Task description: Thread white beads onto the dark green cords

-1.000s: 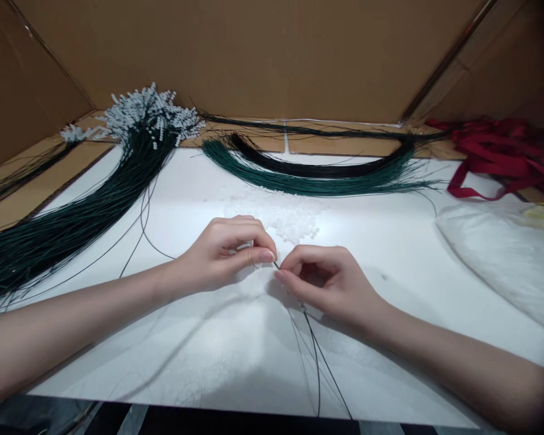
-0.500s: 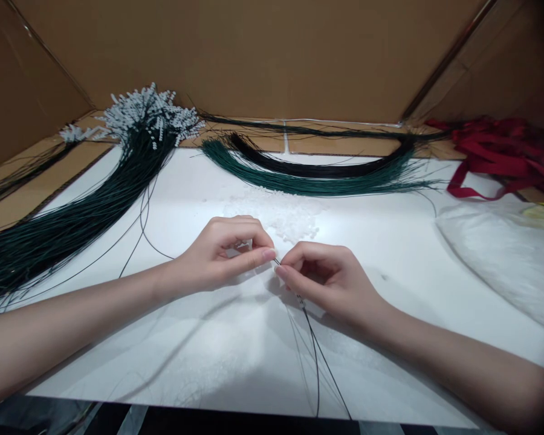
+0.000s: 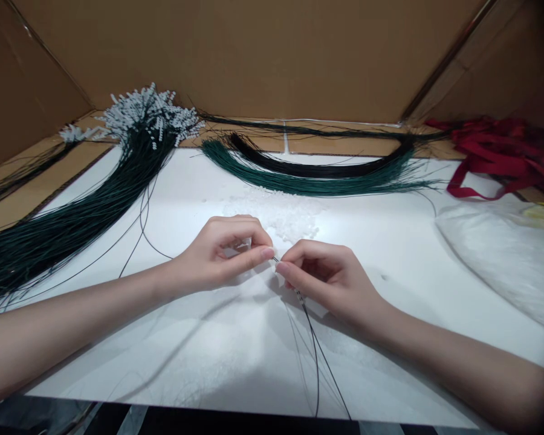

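Observation:
Thumb and fingertips of my left hand [image 3: 238,249] are pinched on one end of a dark wire [image 3: 315,350]. My right hand [image 3: 326,272] grips the same wire just to the right, and a short stretch shows between the two pinches. Below my right fingers are small pale beads [image 3: 300,297] on the wire, partly hidden by the hand. From there, two dark strands spread down toward the table's front edge. Loose white beads [image 3: 294,223] lie scattered on the white board [image 3: 390,229] just behind my hands.
At left lies a thick bundle of dark green wires [image 3: 95,199] with white beaded tips [image 3: 149,115]. Green wires [image 3: 299,183] and black wires [image 3: 326,168] curve along the back. Red ribbon [image 3: 503,157] and a clear plastic bag [image 3: 508,260] sit at right. Cardboard walls [image 3: 254,54] enclose the table.
Both hands stay almost in place, with only slight finger movement. My right thumb has shifted a little on the wire, and slightly more of the beads shows below it.

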A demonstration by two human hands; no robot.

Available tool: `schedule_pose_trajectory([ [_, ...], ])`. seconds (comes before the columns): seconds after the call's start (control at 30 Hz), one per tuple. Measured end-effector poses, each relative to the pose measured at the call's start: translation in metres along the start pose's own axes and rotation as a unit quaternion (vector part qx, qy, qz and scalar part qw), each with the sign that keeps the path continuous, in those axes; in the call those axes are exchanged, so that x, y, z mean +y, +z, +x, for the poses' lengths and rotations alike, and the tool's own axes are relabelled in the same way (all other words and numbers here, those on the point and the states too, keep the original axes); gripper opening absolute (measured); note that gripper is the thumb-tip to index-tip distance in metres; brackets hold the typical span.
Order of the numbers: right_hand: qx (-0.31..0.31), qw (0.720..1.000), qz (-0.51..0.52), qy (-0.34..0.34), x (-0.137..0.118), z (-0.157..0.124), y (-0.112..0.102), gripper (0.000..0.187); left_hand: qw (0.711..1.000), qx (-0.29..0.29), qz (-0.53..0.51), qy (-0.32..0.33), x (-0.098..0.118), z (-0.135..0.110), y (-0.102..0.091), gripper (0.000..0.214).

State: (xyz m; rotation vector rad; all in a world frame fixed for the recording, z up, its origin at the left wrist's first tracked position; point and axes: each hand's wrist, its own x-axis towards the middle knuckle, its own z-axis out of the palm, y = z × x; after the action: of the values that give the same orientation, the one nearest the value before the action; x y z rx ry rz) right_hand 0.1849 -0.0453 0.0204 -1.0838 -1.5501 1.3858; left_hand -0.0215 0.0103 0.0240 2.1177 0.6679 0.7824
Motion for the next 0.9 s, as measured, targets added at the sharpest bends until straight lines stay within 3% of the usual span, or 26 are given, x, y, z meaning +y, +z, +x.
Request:
schedule_pose_trajectory([
  [0.63,-0.002,1.0,0.029,0.01,-0.001,0.0017,-0.0004,0.022,1.0,-0.003,-0.013,-0.011,-0.0011,0.0011,0.0002,0.017],
  [0.9,-0.024,0.999,0.04,0.007,0.0014,0.0025,-0.0005,0.023,0.999,-0.018,0.016,0.029,-0.0015,0.0009,0.0004,0.016],
])
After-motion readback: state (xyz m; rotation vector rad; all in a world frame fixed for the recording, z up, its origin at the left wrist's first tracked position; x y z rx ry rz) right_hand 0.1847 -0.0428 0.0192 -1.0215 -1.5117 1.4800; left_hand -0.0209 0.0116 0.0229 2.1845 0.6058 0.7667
